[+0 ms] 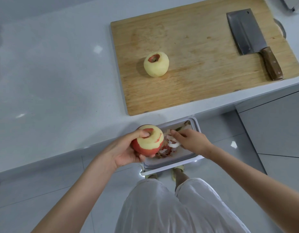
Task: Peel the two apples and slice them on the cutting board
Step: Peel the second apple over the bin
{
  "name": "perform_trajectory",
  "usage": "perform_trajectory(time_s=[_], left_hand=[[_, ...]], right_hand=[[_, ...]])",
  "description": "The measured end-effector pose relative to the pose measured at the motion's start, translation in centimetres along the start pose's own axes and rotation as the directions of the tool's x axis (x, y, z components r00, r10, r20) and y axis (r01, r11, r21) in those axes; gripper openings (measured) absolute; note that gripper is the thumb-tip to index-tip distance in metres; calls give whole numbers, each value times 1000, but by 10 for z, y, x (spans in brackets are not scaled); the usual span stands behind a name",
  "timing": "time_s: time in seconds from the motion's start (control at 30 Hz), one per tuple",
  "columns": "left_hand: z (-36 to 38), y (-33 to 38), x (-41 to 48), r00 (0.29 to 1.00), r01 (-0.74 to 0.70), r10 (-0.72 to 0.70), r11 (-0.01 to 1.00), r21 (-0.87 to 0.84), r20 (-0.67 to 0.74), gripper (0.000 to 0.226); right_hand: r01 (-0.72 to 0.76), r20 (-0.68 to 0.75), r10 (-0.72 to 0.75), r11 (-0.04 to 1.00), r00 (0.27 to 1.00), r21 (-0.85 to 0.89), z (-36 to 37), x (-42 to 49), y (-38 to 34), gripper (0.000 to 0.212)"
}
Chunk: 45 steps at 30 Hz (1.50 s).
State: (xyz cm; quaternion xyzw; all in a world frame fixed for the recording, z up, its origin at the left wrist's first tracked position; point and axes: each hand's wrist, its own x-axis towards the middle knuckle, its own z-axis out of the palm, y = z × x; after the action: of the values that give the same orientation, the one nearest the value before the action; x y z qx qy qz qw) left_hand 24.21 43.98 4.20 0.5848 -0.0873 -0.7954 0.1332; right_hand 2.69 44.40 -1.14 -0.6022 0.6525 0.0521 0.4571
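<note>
Key relation: I see the half-peeled apple [147,142] at the left rim of the bin [170,161], stem end up, red skin left on its lower half. The right hand [194,140] is just right of it, over the bin.
Left hand [126,153]: fingers [145,134] grip the apple from below, thumb in the stem dip.
Right hand: fingers curled round what I take for a white peeler [174,145], mostly hidden.
Other apple [156,66]: peeled, on the cutting board [195,84] beyond the bin.
Next: I judge the peeler must travel left onto the red band.

Cutting board [195,56] on pale countertop [61,73]
</note>
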Motion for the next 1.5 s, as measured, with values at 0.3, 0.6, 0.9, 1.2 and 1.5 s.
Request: perform_trajectory(time_s=[0.3,0.6,0.9,1.2,1.5], left_hand=[[12,-10,11,999,18,-21,996,-84,-28,37],[8,-12,6,996,70,-73,995,-65,-59,41],[3,-6,2,1000,23,-23,999,-31,-18,58],[8,-4,7,1000,26,-29,978,-205,-12,56],[8,-6,11,993,115,-113,951,-289,22,45]], right_hand=[[418,-610,-579,814,541,-402,13,-21,-30,38],[444,-594,-626,779,505,-443,10,-2,-2,34],[-106,79,121,980,989,-170,5,19,4,50],[-634,672,33,367,740,680,7,3,1,41],[519,-581,-502,841,641,-154,10,-21,-18,30]])
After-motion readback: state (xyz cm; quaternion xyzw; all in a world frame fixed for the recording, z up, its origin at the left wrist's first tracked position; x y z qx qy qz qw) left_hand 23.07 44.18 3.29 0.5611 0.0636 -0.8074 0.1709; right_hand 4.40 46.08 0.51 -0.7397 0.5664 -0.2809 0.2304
